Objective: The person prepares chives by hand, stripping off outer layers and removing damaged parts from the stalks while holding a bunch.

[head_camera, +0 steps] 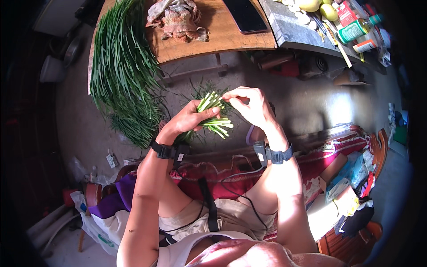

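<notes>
My left hand grips a bunch of cut green stalks, which look like garlic chives. Their pale ends fan out past the thumb to the right. Just beyond those ends, my right hand has its thumb and forefinger pinched together at a stalk tip; whether a stalk is between them is too small to tell. A large heap of long green chives hangs over the left end of the wooden table. More greens lie below it, and loose trimmings are scattered on the floor.
On the table are a crumpled cloth and a smartphone. A grey tabletop to the right holds a green bottle, yellow fruit and other items. A red-covered wooden bench is beneath me, with bags and boxes at its right.
</notes>
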Tool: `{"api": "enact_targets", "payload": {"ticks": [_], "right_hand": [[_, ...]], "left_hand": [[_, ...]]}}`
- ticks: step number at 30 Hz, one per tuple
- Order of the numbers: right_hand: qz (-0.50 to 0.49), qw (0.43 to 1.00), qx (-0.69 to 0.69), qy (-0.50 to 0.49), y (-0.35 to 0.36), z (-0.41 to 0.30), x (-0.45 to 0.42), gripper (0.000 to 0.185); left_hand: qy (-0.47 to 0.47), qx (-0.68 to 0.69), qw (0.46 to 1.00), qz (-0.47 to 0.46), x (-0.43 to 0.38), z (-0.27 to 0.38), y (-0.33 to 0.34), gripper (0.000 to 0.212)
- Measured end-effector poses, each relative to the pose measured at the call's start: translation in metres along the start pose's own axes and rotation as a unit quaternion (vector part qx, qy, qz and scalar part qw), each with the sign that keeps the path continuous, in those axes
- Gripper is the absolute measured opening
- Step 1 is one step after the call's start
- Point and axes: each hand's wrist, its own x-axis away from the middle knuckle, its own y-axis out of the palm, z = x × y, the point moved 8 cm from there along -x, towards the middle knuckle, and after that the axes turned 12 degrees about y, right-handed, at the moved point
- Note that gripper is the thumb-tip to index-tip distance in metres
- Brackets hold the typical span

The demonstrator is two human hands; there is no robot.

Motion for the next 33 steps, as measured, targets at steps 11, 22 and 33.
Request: {"api": "enact_targets", "payload": {"ticks": [11, 22, 33], "right_hand": [[-0.042, 0.982, 0.171, -0.066, 0.01, -0.007, 0.005, 0.016], [-0.05, 0.953, 0.26, -0.146, 0.013, -0.023, 0.015, 0.014], [-0.103, 0.941, 0.273, -0.172, 0.028, -0.007, 0.023, 0.009]], "left_hand": [[-0.011, -0.059, 0.998, -0.025, 0.0, 0.0, 0.006, 0.041], [-0.017, -0.091, 0.994, -0.058, 0.002, -0.002, 0.011, 0.037], [-0.069, -0.153, 0.981, -0.097, 0.004, -0.012, 0.012, 0.034]]}}
